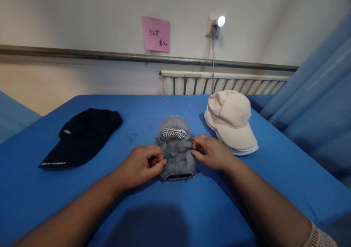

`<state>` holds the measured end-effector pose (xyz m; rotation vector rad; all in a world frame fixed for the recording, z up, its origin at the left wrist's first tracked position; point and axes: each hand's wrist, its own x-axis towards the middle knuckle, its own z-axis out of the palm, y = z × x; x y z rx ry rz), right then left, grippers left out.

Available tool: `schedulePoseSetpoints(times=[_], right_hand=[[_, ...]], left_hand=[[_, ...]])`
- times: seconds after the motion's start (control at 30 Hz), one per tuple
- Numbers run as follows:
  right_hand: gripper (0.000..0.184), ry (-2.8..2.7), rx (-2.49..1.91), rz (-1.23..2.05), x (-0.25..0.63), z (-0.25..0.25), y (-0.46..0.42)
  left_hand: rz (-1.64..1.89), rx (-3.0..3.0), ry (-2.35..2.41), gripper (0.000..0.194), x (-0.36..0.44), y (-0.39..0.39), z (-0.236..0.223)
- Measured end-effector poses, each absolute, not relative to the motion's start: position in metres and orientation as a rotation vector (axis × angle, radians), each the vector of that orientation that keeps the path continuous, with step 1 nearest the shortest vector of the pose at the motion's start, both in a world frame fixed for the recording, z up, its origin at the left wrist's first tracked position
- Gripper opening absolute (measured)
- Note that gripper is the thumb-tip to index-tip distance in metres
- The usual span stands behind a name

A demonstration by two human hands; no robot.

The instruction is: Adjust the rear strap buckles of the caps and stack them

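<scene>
A grey baseball cap point(173, 155) lies in the middle of the blue surface. Its brim points away from me, and the lettering "Always" shows on its front. The back opening and strap face me. At the cap's left side, my left hand point(145, 164) is closed, thumb and fingers pinching the fabric. On the opposite side my right hand point(210, 152) pinches the cap's edge between thumb and fingertips. A black cap point(85, 135) rests apart to the left. Just beyond my right hand sits a stack of light caps, with a beige cap point(231, 111) on top.
A blue sheet point(153, 217) covers the table or bed. Behind it are a wall with a metal rail point(109, 55), a white radiator point(227, 82), a pink note point(156, 34) and a lit plug-in lamp point(221, 21) with a cord. A blue curtain point(315, 93) hangs at the right.
</scene>
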<state>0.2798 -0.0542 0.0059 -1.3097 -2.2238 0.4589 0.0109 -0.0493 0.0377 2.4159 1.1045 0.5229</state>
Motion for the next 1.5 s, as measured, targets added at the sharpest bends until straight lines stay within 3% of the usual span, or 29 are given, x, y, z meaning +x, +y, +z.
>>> schedulePoseSetpoints(times=[0.13,0.37,0.67,0.8,1.03,1.23,1.4,1.5], right_hand=[[0.006,-2.135,-1.179,0.479,0.268,0.005,-0.058],[0.013,-2.049,-1.211,0.569,0.257,-0.008,-0.053],[0.013,-1.927,-1.22,0.548,0.254,-0.016,-0.05],[0.015,-1.837,-1.228,0.546,0.254,-0.019,-0.048],[0.011,-1.626,-1.238,0.522,0.254,-0.025,-0.048],[0.025,-1.746,-1.05,0.501,0.254,-0.011,-0.058],[0.008,-1.936,-0.901,0.46,0.253,-0.004,-0.061],[0.014,-1.924,-0.828,0.515,0.258,-0.005,-0.058]], left_hand=[[0.831,2.442,1.188,0.016,0.02,-0.041,0.03],[0.193,2.665,1.266,0.012,0.039,-0.02,0.017],[0.113,2.739,1.367,0.007,0.049,-0.028,0.015],[0.247,2.624,1.469,0.015,0.045,-0.027,0.031],[0.811,2.418,1.477,0.016,0.032,-0.033,0.056],[0.816,2.547,1.4,0.016,0.033,-0.037,0.048],[0.862,2.482,1.339,0.012,0.036,-0.047,0.052],[0.877,2.351,1.282,0.011,0.039,-0.055,0.058]])
